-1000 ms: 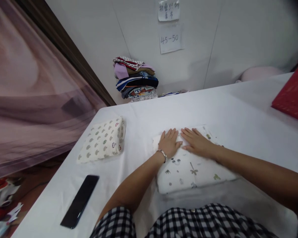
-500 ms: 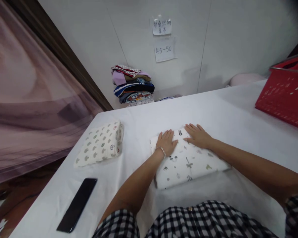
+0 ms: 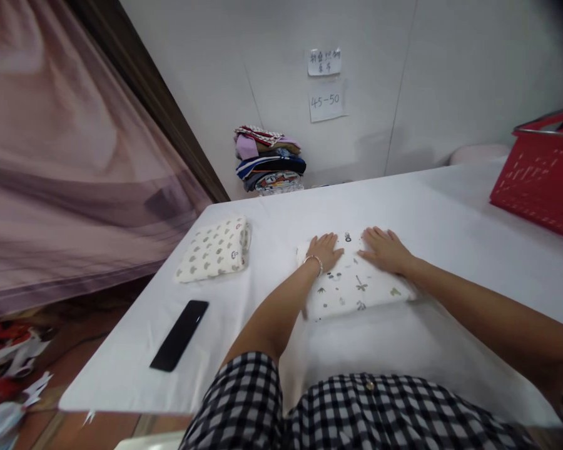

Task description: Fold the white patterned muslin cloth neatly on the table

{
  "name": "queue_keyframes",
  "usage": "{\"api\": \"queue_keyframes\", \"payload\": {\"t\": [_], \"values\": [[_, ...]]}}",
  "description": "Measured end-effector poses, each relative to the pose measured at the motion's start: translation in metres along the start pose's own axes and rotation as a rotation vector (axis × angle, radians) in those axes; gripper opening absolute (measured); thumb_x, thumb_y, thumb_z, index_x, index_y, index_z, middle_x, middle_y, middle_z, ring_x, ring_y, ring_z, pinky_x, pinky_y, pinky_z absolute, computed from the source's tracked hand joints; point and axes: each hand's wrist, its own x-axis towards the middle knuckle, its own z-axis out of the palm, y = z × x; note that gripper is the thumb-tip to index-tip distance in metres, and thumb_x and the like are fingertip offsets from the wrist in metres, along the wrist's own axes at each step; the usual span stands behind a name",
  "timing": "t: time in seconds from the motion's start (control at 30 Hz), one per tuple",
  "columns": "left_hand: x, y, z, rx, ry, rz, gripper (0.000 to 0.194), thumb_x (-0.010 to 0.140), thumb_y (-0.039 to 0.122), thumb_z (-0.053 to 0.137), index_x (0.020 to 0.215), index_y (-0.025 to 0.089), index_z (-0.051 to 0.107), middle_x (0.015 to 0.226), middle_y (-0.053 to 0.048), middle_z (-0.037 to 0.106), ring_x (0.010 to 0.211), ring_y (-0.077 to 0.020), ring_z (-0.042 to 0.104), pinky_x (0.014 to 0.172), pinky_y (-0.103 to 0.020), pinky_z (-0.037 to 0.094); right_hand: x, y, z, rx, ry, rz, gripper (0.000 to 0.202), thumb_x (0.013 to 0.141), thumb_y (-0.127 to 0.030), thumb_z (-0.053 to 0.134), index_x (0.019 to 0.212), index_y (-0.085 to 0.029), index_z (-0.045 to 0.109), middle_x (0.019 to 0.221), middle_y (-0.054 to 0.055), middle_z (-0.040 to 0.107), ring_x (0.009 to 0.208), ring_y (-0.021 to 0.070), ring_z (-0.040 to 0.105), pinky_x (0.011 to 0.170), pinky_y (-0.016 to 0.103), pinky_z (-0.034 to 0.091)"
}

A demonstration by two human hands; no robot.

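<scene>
A folded white cloth [image 3: 342, 295] printed with small plants and figures lies on the white-covered table [image 3: 263, 325] in front of me. My left hand [image 3: 324, 250] rests flat on its upper left part, fingers stretched out, a bracelet at the wrist. Over its upper right part my right hand [image 3: 385, 250] is spread palm down. Both hands touch the cloth without gripping it. Further left sits a second folded cloth [image 3: 214, 251], cream with grey mushroom-like prints.
A black phone [image 3: 179, 335] lies near the table's left side. At the back right stands a red basket [image 3: 544, 178]. Several folded fabrics form a pile [image 3: 269, 161] beyond the far edge, by the wall. A pink curtain [image 3: 98, 169] hangs at left.
The view has shifted, so the table and its things appear higher and mostly further right. Both hands stay flat on the printed cloth, which sits a little further from my body.
</scene>
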Motion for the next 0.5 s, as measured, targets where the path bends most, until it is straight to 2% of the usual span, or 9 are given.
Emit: {"api": "queue_keyframes", "payload": {"t": [0.1,0.2,0.37,0.43,0.5], "values": [[0.002,0.003,-0.004,-0.013,-0.023,-0.011,0.063,0.091,0.052,0.018,0.146,0.021,0.023,0.154,-0.002,0.020,0.142,-0.0178,0.013,0.117,-0.042,0.006,-0.006,0.004,0.005,0.023,-0.070,0.034,0.074,0.086,-0.063,0.022,0.144,-0.019,0.032,0.152,0.011,0.027,0.139,0.0310,0.020,0.108,0.056,0.019],[0.000,0.005,-0.012,-0.062,-0.027,-0.021,0.064,0.091,0.054,0.018,0.146,0.020,0.022,0.154,-0.003,0.017,0.142,-0.0168,0.012,0.116,-0.040,0.007,-0.004,0.007,0.009,0.017,-0.072,0.035,0.073,0.086,-0.063,0.023,0.143,-0.018,0.033,0.152,0.010,0.025,0.139,0.0311,0.019,0.108,0.057,0.019],[-0.024,-0.003,-0.017,-0.047,0.159,-0.072,0.071,0.089,0.062,0.014,0.146,0.019,0.022,0.156,-0.004,0.010,0.143,-0.0206,0.003,0.116,-0.044,0.005,0.000,0.010,0.014,0.033,-0.049,0.021,0.074,0.085,-0.063,0.024,0.141,-0.017,0.036,0.152,0.011,0.027,0.138,0.0331,0.020,0.107,0.058,0.019],[-0.034,-0.012,-0.012,-0.026,0.144,-0.158,0.073,0.088,0.064,0.015,0.146,0.019,0.022,0.156,-0.005,0.010,0.143,-0.0225,0.003,0.115,-0.047,0.003,0.000,0.012,0.016,0.042,-0.053,0.015,0.074,0.085,-0.064,0.023,0.141,-0.017,0.036,0.152,0.011,0.025,0.138,0.0333,0.020,0.107,0.059,0.019],[-0.040,-0.021,-0.006,-0.043,0.077,-0.247,0.073,0.088,0.063,0.016,0.147,0.020,0.019,0.156,-0.004,0.009,0.143,-0.0224,0.002,0.115,-0.050,0.004,0.001,0.013,0.015,0.045,-0.070,0.013,0.074,0.085,-0.064,0.023,0.141,-0.017,0.036,0.153,0.011,0.024,0.139,0.0329,0.019,0.107,0.059,0.019]]}}
